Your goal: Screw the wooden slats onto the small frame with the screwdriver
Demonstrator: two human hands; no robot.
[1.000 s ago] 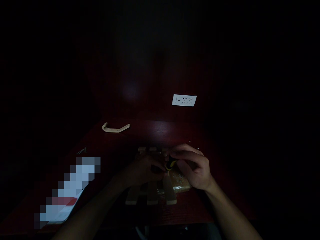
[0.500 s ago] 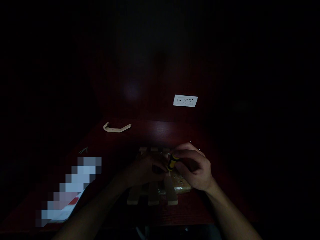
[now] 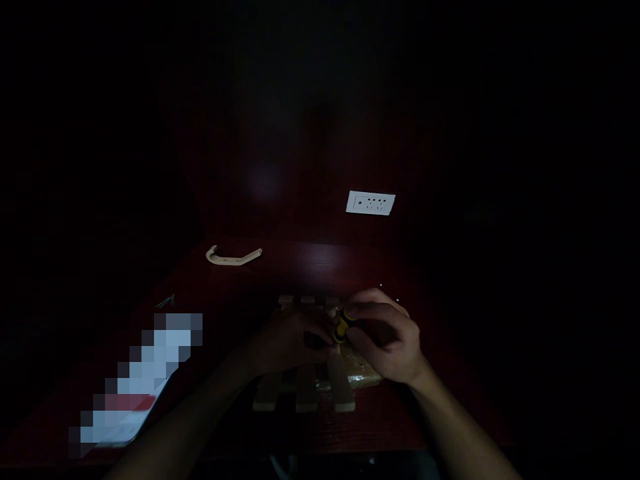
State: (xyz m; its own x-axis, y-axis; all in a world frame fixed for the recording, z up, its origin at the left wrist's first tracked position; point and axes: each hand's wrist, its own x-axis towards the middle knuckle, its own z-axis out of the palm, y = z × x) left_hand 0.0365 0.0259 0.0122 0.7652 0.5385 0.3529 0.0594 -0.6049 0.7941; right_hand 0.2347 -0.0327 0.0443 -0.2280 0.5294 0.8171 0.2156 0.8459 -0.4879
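My right hand [image 3: 395,340] is closed around a short yellow-and-black screwdriver [image 3: 343,328], which tilts down over the wooden slats. My left hand [image 3: 293,337], deep in shadow, has its fingers closed near the screwdriver's lower end; whatever they pinch is hidden. Three pale wooden slats [image 3: 342,387] lie side by side under both hands, their near ends toward me. Beneath them sits a brown block that looks wrapped in shiny clear film [image 3: 367,379]. The screwdriver's tip cannot be made out.
On the dark red table [image 3: 320,257] lies a curved pale wooden piece [image 3: 233,260] at the back left. Small thin metal bits [image 3: 165,301] and a blurred-out bright flat object [image 3: 135,400] are at the left. A white wall socket [image 3: 371,203] is on the back panel.
The right hand has shifted very slightly left with the screwdriver, and its fingers have turned a little on the handle. Slats and left hand stay nearly in place.
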